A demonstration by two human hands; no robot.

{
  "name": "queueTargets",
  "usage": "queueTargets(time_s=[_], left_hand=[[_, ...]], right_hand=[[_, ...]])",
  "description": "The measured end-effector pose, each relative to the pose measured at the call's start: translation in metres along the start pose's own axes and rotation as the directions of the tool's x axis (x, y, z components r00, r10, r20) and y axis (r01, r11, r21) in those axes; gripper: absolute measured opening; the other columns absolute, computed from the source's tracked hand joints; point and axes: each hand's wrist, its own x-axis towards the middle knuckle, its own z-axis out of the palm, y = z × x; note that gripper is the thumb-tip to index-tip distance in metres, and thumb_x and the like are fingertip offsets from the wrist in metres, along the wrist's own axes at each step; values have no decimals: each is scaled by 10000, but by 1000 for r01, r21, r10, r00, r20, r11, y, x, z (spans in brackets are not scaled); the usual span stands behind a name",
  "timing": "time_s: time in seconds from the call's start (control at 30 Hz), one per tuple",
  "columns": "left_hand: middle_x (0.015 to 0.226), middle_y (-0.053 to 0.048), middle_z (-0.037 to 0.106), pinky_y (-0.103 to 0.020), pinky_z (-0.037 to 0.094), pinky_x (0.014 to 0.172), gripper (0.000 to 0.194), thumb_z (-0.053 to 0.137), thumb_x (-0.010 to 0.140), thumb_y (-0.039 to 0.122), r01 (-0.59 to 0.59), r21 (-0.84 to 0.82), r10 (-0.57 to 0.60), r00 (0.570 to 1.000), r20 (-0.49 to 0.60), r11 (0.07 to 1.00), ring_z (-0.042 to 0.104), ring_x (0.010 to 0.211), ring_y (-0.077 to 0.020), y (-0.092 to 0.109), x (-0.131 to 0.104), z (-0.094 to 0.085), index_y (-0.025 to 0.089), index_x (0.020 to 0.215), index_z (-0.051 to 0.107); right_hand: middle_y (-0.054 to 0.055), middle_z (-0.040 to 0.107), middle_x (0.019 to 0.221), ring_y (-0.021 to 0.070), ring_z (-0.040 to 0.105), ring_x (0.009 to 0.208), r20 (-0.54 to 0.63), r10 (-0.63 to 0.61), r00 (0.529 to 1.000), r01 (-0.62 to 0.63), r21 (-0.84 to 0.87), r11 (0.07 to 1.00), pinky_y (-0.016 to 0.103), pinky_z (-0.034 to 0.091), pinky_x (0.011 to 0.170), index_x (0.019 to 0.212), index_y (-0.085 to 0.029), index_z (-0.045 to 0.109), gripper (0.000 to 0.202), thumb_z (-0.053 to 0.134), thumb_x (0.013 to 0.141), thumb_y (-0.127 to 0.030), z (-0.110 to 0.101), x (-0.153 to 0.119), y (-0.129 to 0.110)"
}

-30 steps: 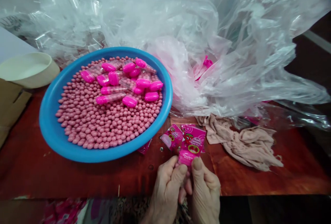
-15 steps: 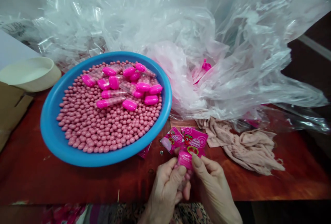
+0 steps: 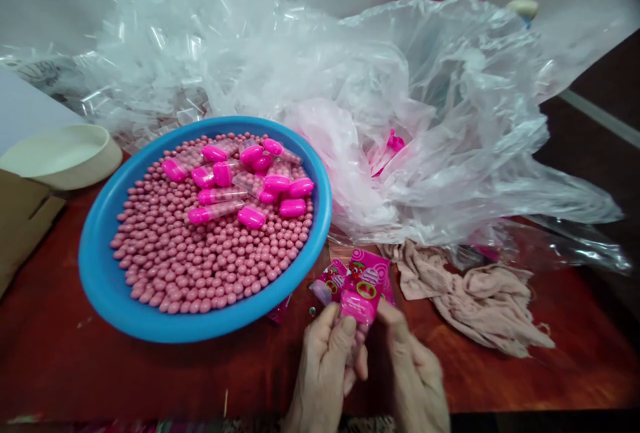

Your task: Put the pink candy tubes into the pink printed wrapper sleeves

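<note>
Your right hand (image 3: pixel 417 366) had just slid its thumb off the pink-capped tube (image 3: pixel 358 308), leaving it pinched in your left hand's (image 3: pixel 320 359) fingers, the right fingers loosely curled beside it, contact unclear.

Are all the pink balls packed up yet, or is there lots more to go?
Looks done: the filled, pink-capped tubes lying in the blue basin. In hand: another capped tube, held by the left hand, with the right hand close by. Seemingly left: lots of loose pink balls under and around those tubes.
</note>
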Motion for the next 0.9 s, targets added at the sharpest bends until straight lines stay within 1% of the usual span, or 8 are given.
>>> queueTargets(time_s=[0.07, 0.13, 0.33, 0.43, 0.53, 0.6, 0.7, 0.9], left_hand=[[519, 68, 448, -154, 158, 349, 396, 567, 790, 558, -13, 27, 12, 999, 42, 1000, 323, 405, -39, 4, 2, -1, 167, 843, 543], [488, 76, 446, -165, 146, 342, 415, 536, 806, 567, -29, 88, 23, 998, 66, 996, 280, 370, -34, 6, 2, -2, 165, 907, 555], [484, 40, 491, -186, 183, 346, 433, 496, 839, 542, -136, 222, 112, 987, 117, 965, 288, 342, -31, 8, -5, -3, 131, 825, 628], [505, 25, 529, -193, 196, 371, 401, 534, 831, 503, -157, 251, 148, 987, 55, 955, 301, 357, -33, 11, -6, -4, 125, 855, 665], [514, 31, 523, -200, 210, 383, 319, 586, 807, 433, -166, 326, 180, 984, -12, 931, 302, 377, -46, 11, -7, -4, 138, 881, 682], [517, 36, 510, -206, 228, 393, 251, 609, 789, 383, -178, 397, 203, 979, -21, 900, 313, 398, -60, 11, -10, -3, 151, 842, 690], [520, 43, 492, -213, 270, 442, 190, 628, 770, 341, -204, 458, 207, 977, 45, 865, 355, 454, -84, 12, -15, -1, 167, 805, 695], [529, 64, 452, -218, 281, 497, 212, 720, 703, 369, -218, 440, 212, 975, 64, 871, 365, 505, -90, 15, -25, 4, 173, 711, 639]], right_hand=[[166, 623, 1062, 340, 528, 1053, -142, -376, 916, 274, -465, 842, 503, 382, 908, 1072, -155, 626, 556, 399, 854, -614, -28, 29, 13], [231, 589, 1065, 406, 479, 1050, -97, -591, 800, 283, -808, 516, 596, 319, 899, 1094, -85, 617, 680, 293, 863, -636, -53, 59, 25], [82, 491, 617, 284, 465, 714, -70, -617, 784, 314, -813, 490, 513, 379, 790, 588, -221, 567, 459, 331, 892, -470, -83, 107, 33], [128, 543, 695, 325, 505, 801, -103, -619, 779, 330, -771, 544, 571, 363, 842, 651, -175, 612, 523, 322, 876, -548, -73, 92, 24], [188, 578, 1130, 349, 496, 1092, -83, -573, 815, 389, -656, 648, 548, 350, 948, 1094, -138, 620, 534, 418, 853, -569, -52, 54, 12], [129, 615, 1165, 310, 548, 1095, 23, -286, 958, 287, -66, 956, 444, 440, 905, 1136, -231, 622, 538, 648, 724, -575, -37, 29, 4], [71, 701, 943, 282, 626, 952, 344, 16, 939, -189, 476, 859, 380, 505, 803, 965, -274, 708, 500, 779, 575, -580, -19, 8, -10], [46, 703, 757, 173, 646, 690, 362, 43, 931, -236, 511, 827, 243, 545, 650, 699, -200, 753, 267, 844, 566, -413, -8, 6, -34]])
